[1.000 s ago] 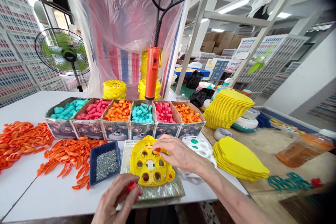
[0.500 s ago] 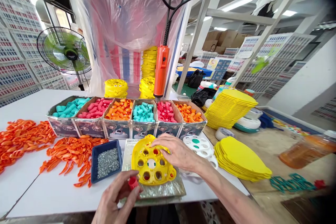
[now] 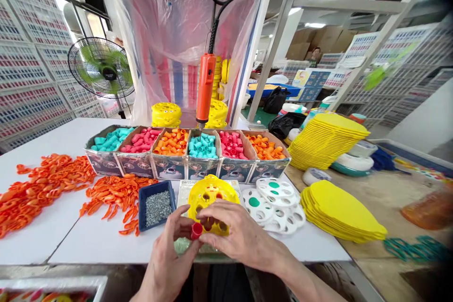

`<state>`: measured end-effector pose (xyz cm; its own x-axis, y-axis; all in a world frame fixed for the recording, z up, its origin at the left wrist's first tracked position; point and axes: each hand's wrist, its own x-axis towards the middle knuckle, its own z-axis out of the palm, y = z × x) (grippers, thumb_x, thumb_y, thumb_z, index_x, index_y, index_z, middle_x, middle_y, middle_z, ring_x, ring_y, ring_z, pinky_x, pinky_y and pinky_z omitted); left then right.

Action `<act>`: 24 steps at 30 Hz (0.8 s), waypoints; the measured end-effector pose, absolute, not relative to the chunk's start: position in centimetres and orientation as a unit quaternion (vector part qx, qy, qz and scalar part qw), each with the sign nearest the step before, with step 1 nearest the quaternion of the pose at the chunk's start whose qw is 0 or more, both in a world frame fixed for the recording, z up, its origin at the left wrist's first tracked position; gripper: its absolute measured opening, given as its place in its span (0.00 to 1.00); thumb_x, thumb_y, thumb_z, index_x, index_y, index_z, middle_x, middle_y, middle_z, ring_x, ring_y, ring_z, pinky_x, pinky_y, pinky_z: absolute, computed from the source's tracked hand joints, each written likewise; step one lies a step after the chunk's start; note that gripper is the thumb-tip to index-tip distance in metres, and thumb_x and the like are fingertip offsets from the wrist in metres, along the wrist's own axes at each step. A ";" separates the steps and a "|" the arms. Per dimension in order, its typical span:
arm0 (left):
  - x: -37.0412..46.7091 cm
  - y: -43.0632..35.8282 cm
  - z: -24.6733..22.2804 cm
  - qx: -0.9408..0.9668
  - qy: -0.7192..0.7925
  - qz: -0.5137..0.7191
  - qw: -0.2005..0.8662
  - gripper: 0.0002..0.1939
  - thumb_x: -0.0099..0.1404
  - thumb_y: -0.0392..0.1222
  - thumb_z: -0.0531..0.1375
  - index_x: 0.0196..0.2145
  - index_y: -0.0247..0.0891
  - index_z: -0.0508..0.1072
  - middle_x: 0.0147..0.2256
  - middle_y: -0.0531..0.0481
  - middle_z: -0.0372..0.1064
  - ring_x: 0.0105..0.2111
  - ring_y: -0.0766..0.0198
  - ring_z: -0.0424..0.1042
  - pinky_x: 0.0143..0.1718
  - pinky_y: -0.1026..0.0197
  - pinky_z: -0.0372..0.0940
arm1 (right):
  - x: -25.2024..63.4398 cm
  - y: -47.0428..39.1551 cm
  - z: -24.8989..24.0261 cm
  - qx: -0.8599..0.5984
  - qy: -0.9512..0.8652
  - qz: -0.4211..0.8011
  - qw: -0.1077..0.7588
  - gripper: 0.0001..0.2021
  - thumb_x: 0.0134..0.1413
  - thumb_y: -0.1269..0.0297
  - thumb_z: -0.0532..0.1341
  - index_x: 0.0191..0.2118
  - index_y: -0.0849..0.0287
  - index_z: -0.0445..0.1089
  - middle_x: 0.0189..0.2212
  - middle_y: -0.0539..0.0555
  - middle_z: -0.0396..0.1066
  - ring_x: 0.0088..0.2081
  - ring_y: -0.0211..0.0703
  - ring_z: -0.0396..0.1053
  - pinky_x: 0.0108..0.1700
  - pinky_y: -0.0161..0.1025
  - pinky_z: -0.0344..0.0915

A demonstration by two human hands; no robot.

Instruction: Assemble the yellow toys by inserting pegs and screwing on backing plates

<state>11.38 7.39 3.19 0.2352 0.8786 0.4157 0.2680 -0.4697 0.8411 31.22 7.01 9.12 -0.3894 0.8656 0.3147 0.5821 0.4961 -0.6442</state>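
In front of me a yellow plastic animal-shaped shell (image 3: 212,189) with round holes lies on a board with a shiny wrapped surface. My left hand (image 3: 173,245) is closed around a small red plastic tube (image 3: 197,231), its round end facing me, just off the shell's near left edge. From the right, my right hand (image 3: 235,229) reaches over the shell's near part. Its fingers are curled and its thumb comes close to the red tube; something dark red shows between them, too covered to make out. The fingers hide several of the shell's holes.
Behind the shell stands a row of boxes (image 3: 170,170) with teal, pink and orange tubes. An orange electric screwdriver (image 3: 205,87) hangs above them. At left are a blue screw tray (image 3: 141,212) and orange parts (image 3: 116,191); at right, white perforated plates (image 3: 279,219) and yellow sheets (image 3: 343,210).
My right hand has come down from the shell's top edge toward my left hand and the red tube. The camera view has shifted, moving the scene rightward.
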 end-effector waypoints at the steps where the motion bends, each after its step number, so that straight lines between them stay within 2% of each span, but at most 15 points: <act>1: 11.3 7.4 3.1 0.724 0.400 0.469 0.310 0.28 0.65 0.32 0.61 0.59 0.49 0.60 0.38 0.55 0.79 0.36 0.66 0.81 0.41 0.63 0.78 | 31.0 6.9 9.1 -0.451 -0.802 0.228 0.320 0.14 0.60 0.58 0.68 0.49 0.54 0.75 0.45 0.52 0.79 0.48 0.46 0.75 0.52 0.39 0.66; 6: 10.9 7.2 2.1 0.764 0.401 0.460 0.208 0.31 0.62 0.29 0.59 0.60 0.48 0.59 0.36 0.55 0.78 0.33 0.65 0.80 0.38 0.63 0.78 | 29.7 5.9 8.5 -0.472 -0.774 0.229 0.355 0.12 0.59 0.54 0.69 0.42 0.56 0.76 0.38 0.51 0.80 0.41 0.46 0.76 0.45 0.39 0.66; 10: 11.0 7.1 1.3 0.780 0.398 0.447 0.181 0.30 0.64 0.30 0.60 0.61 0.45 0.58 0.37 0.53 0.78 0.33 0.63 0.80 0.38 0.62 0.78 | 29.3 5.4 7.8 -0.492 -0.748 0.215 0.390 0.05 0.62 0.60 0.66 0.38 0.55 0.76 0.34 0.49 0.79 0.37 0.43 0.77 0.41 0.38 0.66; 12: 11.2 7.3 1.4 0.781 0.404 0.452 0.154 0.29 0.66 0.35 0.62 0.62 0.42 0.58 0.39 0.49 0.78 0.36 0.60 0.80 0.39 0.59 0.78 | 29.8 6.0 7.7 -0.494 -0.749 0.187 0.401 0.05 0.64 0.61 0.65 0.40 0.56 0.76 0.36 0.51 0.79 0.39 0.44 0.76 0.43 0.39 0.68; 15: 11.3 7.7 1.6 0.790 0.411 0.446 0.091 0.28 0.66 0.42 0.64 0.60 0.40 0.60 0.48 0.39 0.75 0.48 0.50 0.78 0.47 0.49 0.77 | 31.2 8.1 8.0 -0.501 -0.756 0.129 0.401 0.08 0.67 0.61 0.62 0.44 0.56 0.76 0.42 0.54 0.79 0.44 0.47 0.76 0.48 0.42 0.69; 18: 11.3 8.1 1.5 0.806 0.419 0.411 0.072 0.30 0.65 0.40 0.64 0.61 0.40 0.60 0.56 0.34 0.70 0.57 0.44 0.72 0.55 0.42 0.73 | 32.2 10.4 7.7 -0.495 -0.784 0.094 0.363 0.08 0.68 0.65 0.59 0.47 0.56 0.76 0.45 0.55 0.78 0.48 0.48 0.74 0.53 0.45 0.68; 21: 11.4 8.2 1.0 0.814 0.429 0.385 0.079 0.35 0.62 0.37 0.66 0.63 0.41 0.57 0.58 0.34 0.68 0.59 0.43 0.71 0.57 0.41 0.72 | 32.5 11.9 6.8 -0.494 -0.805 0.074 0.319 0.09 0.69 0.67 0.58 0.47 0.56 0.76 0.46 0.54 0.78 0.48 0.48 0.72 0.55 0.48 0.68; 24: 11.4 8.3 0.5 0.813 0.431 0.383 0.080 0.36 0.61 0.36 0.66 0.63 0.42 0.57 0.59 0.34 0.68 0.58 0.43 0.71 0.57 0.41 0.72 | 32.6 12.3 6.2 -0.499 -0.810 0.069 0.299 0.09 0.68 0.67 0.59 0.48 0.56 0.76 0.46 0.54 0.78 0.47 0.49 0.71 0.55 0.49 0.67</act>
<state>11.39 8.31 0.49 0.3357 0.7615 0.5544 0.6397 -0.6163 0.4593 32.55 12.27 6.21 -0.3229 0.8506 0.4150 0.7679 0.4917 -0.4106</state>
